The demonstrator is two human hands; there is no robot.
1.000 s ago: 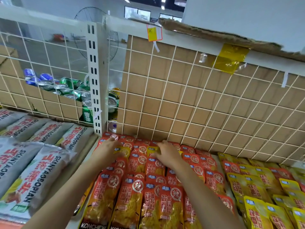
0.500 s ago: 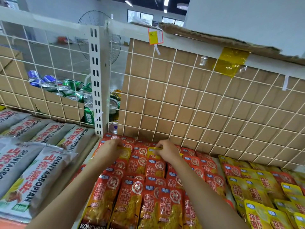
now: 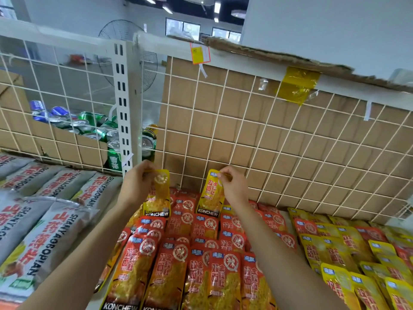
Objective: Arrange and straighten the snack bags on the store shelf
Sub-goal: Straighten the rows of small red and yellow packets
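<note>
left hand [image 3: 136, 182] pinches yellow bag [image 3: 159, 193] by top, right hand [image 3: 234, 184] pinches second yellow bag [image 3: 211, 194]; both hang upright, long axis vertical, above red bags [image 3: 178, 253].

Bare left grip [image 3: 136, 184], bare right grip [image 3: 235, 186], bare forearms [image 3: 76, 253]

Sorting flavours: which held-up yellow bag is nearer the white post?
The left yellow bag, in the left hand near the post; the right hand holds the right yellow bag farther away.
</note>
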